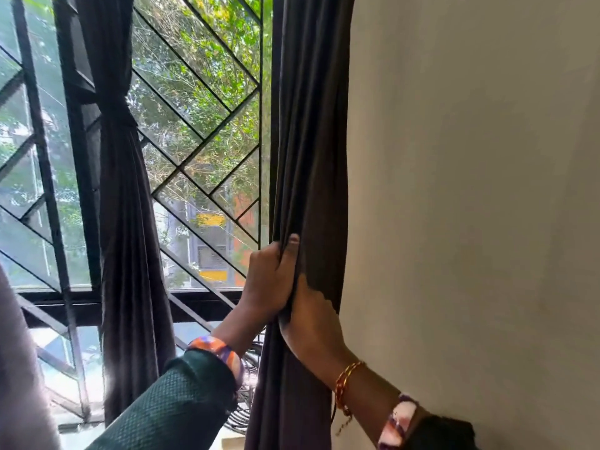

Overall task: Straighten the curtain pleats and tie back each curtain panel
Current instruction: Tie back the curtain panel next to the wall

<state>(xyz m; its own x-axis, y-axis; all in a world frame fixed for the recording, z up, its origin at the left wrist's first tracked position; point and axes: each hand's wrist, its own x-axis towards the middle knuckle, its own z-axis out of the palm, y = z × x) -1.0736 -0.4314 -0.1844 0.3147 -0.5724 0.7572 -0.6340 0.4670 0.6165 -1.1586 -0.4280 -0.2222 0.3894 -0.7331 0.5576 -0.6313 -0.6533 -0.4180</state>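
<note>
Left hand [271, 280] and right hand [311, 323] apparently grip the right curtain panel [308, 141].

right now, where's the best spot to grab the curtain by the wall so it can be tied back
Probably at mid-height, where the left hand and right hand already gather the right curtain panel into a narrow bunch. Come from the window side: the wall blocks the other edge.

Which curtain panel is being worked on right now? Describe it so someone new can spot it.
Start at the black-framed window with the diagonal metal grille. The dark grey curtain panel at the window's right edge, against the plain cream wall, is the one. Unlike the dark grey curtain panel nearer the window's middle, already cinched by a tie, it hangs untied, with the left hand and right hand bunching its folds.
</note>
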